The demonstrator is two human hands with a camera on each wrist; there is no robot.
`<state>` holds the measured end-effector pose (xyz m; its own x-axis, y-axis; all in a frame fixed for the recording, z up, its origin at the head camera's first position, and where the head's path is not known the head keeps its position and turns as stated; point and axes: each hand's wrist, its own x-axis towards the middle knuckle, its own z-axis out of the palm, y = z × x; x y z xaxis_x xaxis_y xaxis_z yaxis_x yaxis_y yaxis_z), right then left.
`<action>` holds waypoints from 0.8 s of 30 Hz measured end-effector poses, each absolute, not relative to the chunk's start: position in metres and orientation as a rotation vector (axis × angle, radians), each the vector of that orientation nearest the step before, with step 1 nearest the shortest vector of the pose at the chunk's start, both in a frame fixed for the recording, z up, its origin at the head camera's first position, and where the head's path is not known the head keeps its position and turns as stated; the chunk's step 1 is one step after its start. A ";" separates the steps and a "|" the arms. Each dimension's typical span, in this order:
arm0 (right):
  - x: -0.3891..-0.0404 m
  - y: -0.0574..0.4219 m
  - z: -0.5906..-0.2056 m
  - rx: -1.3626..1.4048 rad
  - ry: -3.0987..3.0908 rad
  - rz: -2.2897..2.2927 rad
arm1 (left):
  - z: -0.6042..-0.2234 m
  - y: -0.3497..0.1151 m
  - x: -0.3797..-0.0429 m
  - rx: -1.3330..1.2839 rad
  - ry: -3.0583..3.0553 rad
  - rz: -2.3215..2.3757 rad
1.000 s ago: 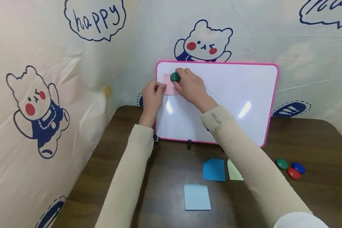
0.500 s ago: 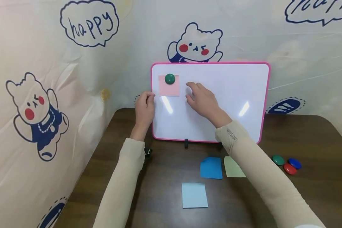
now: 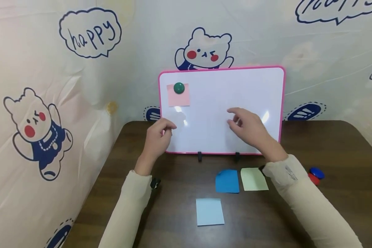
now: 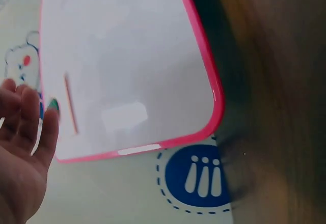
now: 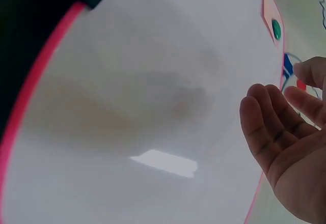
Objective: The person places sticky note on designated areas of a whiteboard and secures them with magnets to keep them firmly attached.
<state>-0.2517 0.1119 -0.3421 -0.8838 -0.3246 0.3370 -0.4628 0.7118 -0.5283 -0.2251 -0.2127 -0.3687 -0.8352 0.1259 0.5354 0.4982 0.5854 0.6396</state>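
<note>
A pink sticky note [image 3: 178, 99] hangs at the upper left of the pink-framed whiteboard [image 3: 210, 131], with a round green magnet [image 3: 179, 88] over its upper part. Below the note, at the board's left edge, my left hand [image 3: 157, 137] holds nothing, its fingers loosely bent. My right hand [image 3: 249, 127] is in front of the board's right half, fingers relaxed and apart from any object. In the right wrist view its palm [image 5: 300, 168] shows bare, with the note and magnet beyond it.
On the brown table lie a blue note [image 3: 227, 181], a pale green note [image 3: 254, 179] and a light blue note [image 3: 209, 212]. A blue magnet [image 3: 317, 173] and a red magnet [image 3: 313, 179] sit at the right, partly behind the right sleeve. Black clips [image 3: 199, 156] support the board.
My right hand has let go of the green magnet, which stays on the pink note, and has moved right and down. My left hand has left the note and dropped lower.
</note>
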 end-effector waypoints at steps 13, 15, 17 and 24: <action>-0.207 0.221 -0.350 0.415 -2.969 0.897 | -0.369 -0.174 -0.178 -0.843 -3.150 -1.116; -0.207 0.233 -0.351 0.386 -3.024 0.892 | -0.368 -0.166 -0.173 -0.882 -3.234 -1.073; -0.207 0.246 -0.352 0.376 -3.091 0.870 | -0.370 -0.160 -0.166 -0.902 -3.342 -0.998; -0.207 0.288 -0.372 0.373 -3.380 0.734 | -0.383 -0.141 -0.144 -0.831 -3.573 -0.673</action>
<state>-0.2068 0.2884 -0.3719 -0.9213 -0.2722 -0.2776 -0.1326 0.8912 -0.4338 -0.1437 -0.1409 -0.3826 -0.7410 0.4912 -0.4579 0.2908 0.8493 0.4405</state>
